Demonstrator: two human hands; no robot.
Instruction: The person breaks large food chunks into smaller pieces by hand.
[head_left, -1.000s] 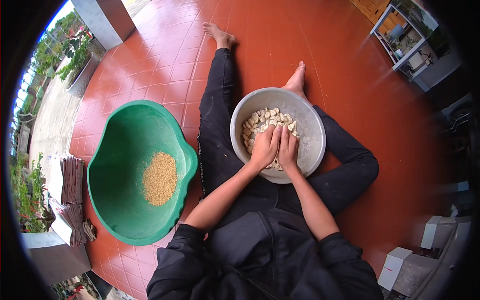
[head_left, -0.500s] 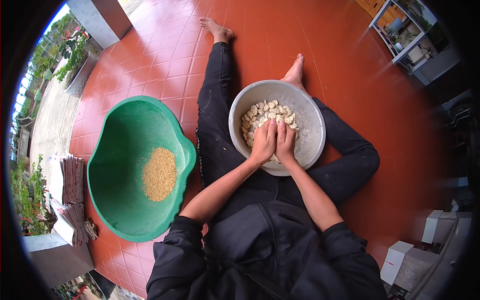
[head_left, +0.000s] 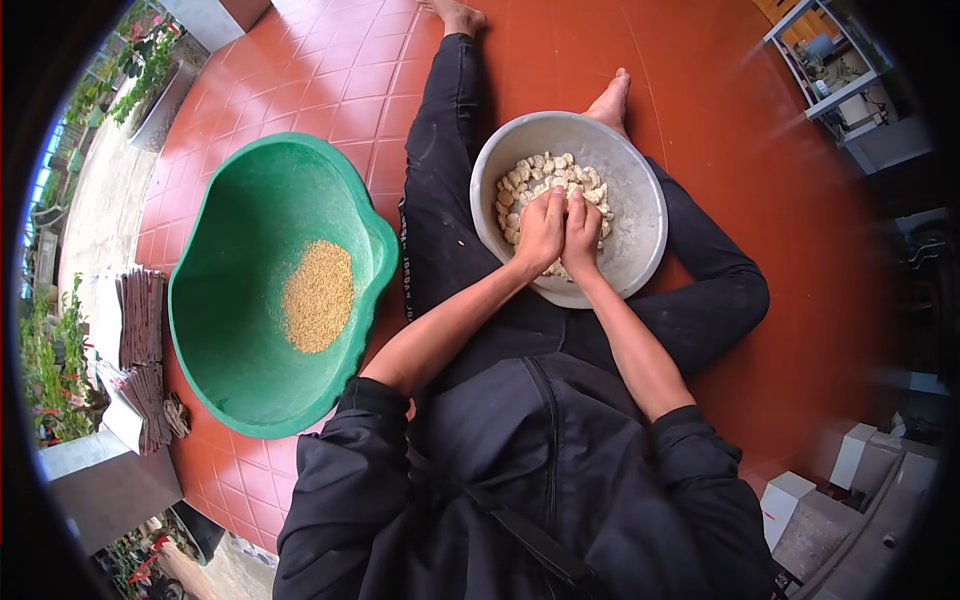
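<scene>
A grey metal basin (head_left: 640, 240) rests between my legs. Pale, round, rough-surfaced lumps (head_left: 512, 185) lie heaped in its left part. My left hand (head_left: 541, 232) and my right hand (head_left: 580, 235) are side by side over the heap, touching each other, thumbs on top. The fingers of both curl inward and are closed, and their undersides are hidden. Whatever they grip among the lumps cannot be made out. Left of my leg, a large green tub (head_left: 225, 300) holds a pile of small golden grains (head_left: 320, 297).
My outstretched leg (head_left: 440, 130) lies between tub and basin; the other leg (head_left: 715, 290) is bent on the right. Stacked folded papers (head_left: 140, 320) stand left of the tub. Pale boxes (head_left: 800, 510) sit at lower right, a metal shelf (head_left: 835, 95) at upper right. The floor (head_left: 740, 120) is red.
The tub, basin and legs sit higher in the view, as the camera has tilted. My hands stay together over the lumps, with the fingers curled a little more.
</scene>
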